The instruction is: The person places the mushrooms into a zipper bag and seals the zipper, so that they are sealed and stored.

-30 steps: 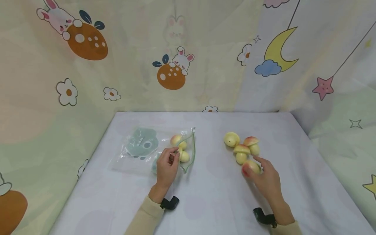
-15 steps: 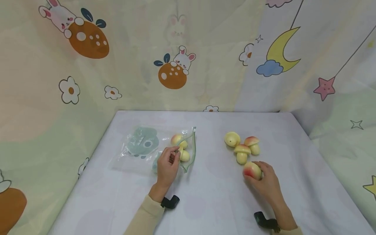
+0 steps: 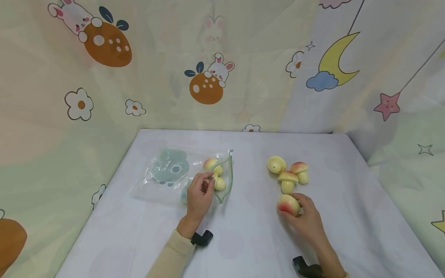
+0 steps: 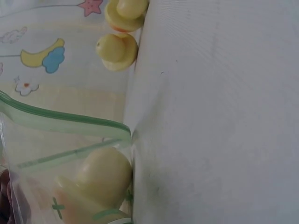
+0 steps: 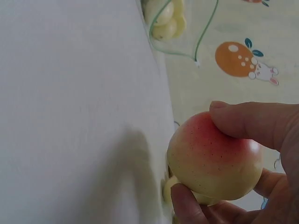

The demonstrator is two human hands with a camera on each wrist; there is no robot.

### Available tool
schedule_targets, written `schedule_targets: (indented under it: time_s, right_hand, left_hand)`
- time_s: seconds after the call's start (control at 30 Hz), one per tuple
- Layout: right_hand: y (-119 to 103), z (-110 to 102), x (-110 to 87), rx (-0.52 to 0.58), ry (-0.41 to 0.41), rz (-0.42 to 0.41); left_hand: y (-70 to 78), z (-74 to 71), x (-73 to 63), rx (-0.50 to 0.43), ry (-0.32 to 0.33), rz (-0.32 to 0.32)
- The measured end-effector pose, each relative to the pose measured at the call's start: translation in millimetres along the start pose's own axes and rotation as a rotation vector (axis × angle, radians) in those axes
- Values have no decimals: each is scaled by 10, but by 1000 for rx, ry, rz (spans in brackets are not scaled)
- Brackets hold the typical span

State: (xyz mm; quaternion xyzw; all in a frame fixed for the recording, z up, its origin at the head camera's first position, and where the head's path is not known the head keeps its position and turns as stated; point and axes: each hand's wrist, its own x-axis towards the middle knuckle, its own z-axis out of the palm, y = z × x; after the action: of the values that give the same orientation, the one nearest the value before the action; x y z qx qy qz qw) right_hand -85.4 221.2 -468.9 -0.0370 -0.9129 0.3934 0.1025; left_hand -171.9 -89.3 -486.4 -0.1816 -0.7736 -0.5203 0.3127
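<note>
My left hand (image 3: 200,196) pinches the near edge of a clear zip bag (image 3: 170,166) with a green cartoon print and green zip strip. The bag lies on the table with its mouth parted toward the right. Yellow toy mushrooms (image 3: 219,183) sit inside, just behind that mouth; the left wrist view shows one mushroom (image 4: 105,177) through the plastic. My right hand (image 3: 306,220) grips another toy mushroom (image 5: 215,158) by its rounded cap, red fading to pale yellow. Its stem is mostly hidden by the cap and fingers.
Beyond the right hand, three loose toy mushrooms lie close together: one cap-up (image 3: 299,172), one on its side (image 3: 287,181) and one underside-out (image 3: 276,165). White cloth covers the table (image 3: 236,239). A printed curtain (image 3: 250,77) hangs behind its back edge.
My right hand has drawn the mushroom away from the loose group, toward me and then left toward the bag. The left hand keeps its hold on the bag's edge.
</note>
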Motion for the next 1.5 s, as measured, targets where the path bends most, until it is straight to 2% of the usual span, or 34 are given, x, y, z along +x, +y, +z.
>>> schedule_targets:
  time_s: [0.23, 0.47, 0.67, 0.87, 1.03, 1.2, 1.5]
  right_hand:
    - [-163, 392, 82, 81, -97, -34]
    - [-364, 680, 276, 176, -91, -50]
    - [-481, 886, 502, 215, -105, -57]
    - [-544, 1098, 627, 272, -133, -106]
    - [-622, 1183, 660, 292, -154, -127]
    - [-667, 1240, 693, 306, -148, -145]
    - [-679, 1371, 743, 331, -187, -157]
  left_hand:
    - [32, -8, 4, 1, 2, 12]
    - [36, -2, -1, -16, 16, 56]
    - [40, 5, -13, -36, -19, 39]
    - [29, 41, -24, -41, -22, 61]
    - [31, 54, -27, -29, -18, 89]
    - [43, 45, -12, -30, -13, 92]
    - [33, 49, -33, -55, -14, 84]
